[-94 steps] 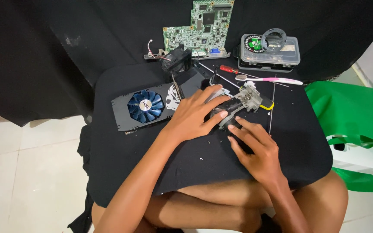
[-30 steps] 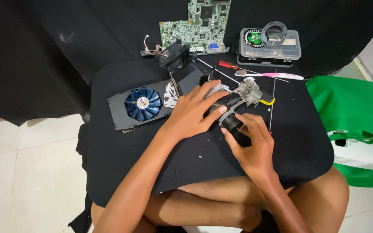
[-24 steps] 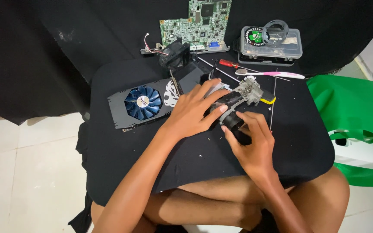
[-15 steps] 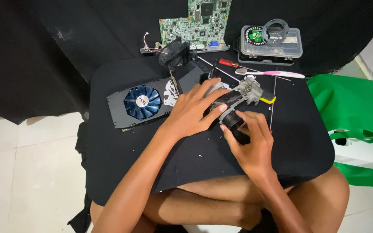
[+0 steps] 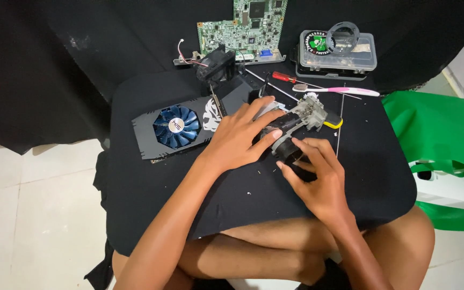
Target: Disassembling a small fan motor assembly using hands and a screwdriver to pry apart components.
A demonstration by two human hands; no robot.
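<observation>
My left hand (image 5: 237,139) presses the stiff, likely fragile lens block (image 5: 296,121) mid-desk; my right hand (image 5: 318,174) pinches its round barrel (image 5: 285,150).

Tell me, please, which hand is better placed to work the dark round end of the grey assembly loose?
Probably the right hand: its fingertips already sit at the dark round end of the grey assembly. The left hand lies flat across the body, steadying it.

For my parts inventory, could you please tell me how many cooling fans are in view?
2: a blue round fan set in the dark flat graphics card left of the left hand, and a small black square fan tilted near the green circuit board. Others may be hidden.
</observation>
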